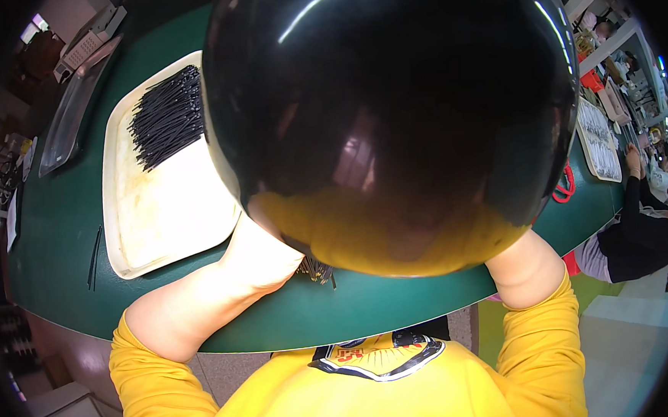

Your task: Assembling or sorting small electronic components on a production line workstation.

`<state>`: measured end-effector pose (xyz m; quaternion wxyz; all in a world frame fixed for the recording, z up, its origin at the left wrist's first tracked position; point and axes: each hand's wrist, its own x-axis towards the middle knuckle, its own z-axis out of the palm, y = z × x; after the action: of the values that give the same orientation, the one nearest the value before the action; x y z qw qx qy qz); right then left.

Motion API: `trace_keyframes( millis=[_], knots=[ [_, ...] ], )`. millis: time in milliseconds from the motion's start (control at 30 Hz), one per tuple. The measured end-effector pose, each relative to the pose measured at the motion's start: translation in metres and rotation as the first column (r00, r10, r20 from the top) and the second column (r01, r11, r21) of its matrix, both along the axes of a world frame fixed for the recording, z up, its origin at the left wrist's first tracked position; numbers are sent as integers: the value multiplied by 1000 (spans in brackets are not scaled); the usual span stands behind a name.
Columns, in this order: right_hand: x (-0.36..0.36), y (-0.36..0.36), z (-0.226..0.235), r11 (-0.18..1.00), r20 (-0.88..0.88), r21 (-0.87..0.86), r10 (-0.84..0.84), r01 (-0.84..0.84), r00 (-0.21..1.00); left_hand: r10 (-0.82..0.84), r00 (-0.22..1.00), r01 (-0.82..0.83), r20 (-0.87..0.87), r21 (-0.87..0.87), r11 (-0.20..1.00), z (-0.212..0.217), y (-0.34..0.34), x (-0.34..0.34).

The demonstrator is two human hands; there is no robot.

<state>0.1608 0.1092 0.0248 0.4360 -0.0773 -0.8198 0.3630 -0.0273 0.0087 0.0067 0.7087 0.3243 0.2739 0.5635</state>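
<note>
Small bundle of thin dark rods with yellowish tips [316, 270] at the table's near side, just beside the left wrist; upper part hidden behind a large, glossy black dome-shaped object [397, 120], which fills the upper middle of the view. Left hand [274, 250]: only the heel visible at the dome's lower edge. Right hand: hidden behind the dome; bare right forearm [523, 269] runs up to its edge. Fingers of both hands covered; cannot tell whether apart, together or clamped. Left of dome: cream-white rectangular plastic tray [140, 258], dense row of thin black rods [166, 115] in its far part. All on a dark green table [386, 308].
</note>
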Motion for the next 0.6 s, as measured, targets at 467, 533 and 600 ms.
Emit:
trace_keyframes(
  millis=[467, 533, 600],
  knots=[
    [5, -3, -3, 997, -37, -68, 25, -28, 999, -189, 943, 224, 273, -104, 969, 1, 7, 3],
    [6, -6, -3, 991, -39, -127, 27, -32, 999, -194, 941, 231, 279, -107, 967, 0, 8, 3],
    [6, -7, -3, 985, -44, -166, 33, -40, 998, -190, 939, 231, 288, -115, 966, 0, 8, 4]
  ],
)
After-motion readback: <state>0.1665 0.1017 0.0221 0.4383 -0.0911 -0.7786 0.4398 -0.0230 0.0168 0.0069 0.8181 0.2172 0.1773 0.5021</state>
